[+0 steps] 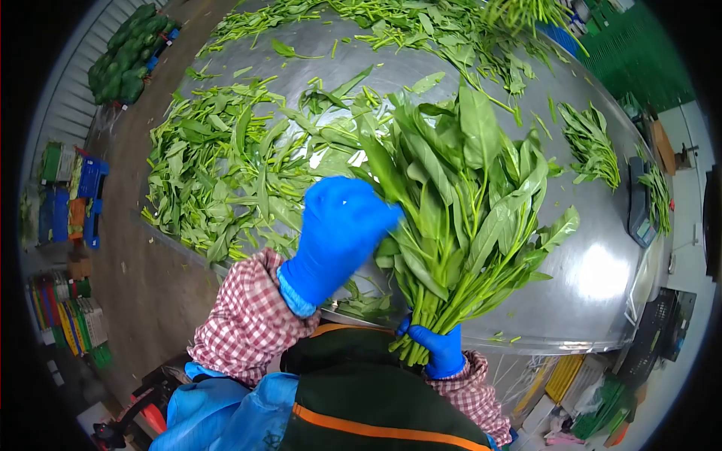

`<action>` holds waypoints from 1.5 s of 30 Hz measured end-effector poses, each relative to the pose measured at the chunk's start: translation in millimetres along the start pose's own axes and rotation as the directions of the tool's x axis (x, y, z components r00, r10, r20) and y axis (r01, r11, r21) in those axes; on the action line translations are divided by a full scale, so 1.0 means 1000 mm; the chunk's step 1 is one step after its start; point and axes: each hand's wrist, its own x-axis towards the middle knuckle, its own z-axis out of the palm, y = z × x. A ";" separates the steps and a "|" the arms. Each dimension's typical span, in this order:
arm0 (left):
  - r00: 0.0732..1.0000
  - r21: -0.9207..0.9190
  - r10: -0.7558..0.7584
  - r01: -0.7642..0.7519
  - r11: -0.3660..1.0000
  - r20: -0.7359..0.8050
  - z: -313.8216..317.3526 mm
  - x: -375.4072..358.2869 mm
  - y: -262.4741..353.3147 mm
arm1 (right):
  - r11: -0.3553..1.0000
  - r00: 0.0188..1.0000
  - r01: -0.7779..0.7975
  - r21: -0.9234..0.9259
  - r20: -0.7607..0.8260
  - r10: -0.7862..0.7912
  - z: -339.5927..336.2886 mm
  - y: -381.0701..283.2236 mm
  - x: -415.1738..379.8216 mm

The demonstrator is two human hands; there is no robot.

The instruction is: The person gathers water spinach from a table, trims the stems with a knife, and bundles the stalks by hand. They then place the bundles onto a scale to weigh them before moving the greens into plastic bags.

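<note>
My right hand point(438, 347), in a blue glove, is wrapped round the lower stems of a large bunch of water spinach point(466, 195). The bunch stands upright over the table's near edge, its long leaves fanning upward. At its left side is my left hand point(340, 237), also blue-gloved, with curled fingers and fingertips against the outer leaves. Motion blurs those fingers, and whatever they pinch is hidden. A loose pile of water spinach point(218, 161) lies beyond and to the left of my left hand on the metal table point(556, 301).
More greens point(429, 26) cover the table's far side. A small bunch point(590, 143) lies at the right, near a scale point(641, 201). A green crate point(639, 56) stands at the far right. Blue crates point(90, 188) and dark green sacks point(128, 56) are off to the left.
</note>
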 end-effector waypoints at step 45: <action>0.631 -0.645 -0.573 0.732 0.217 0.523 0.041 -0.064 -0.076 | 0.386 0.900 -0.046 -0.922 -0.206 -0.384 -0.149 -0.322 -0.086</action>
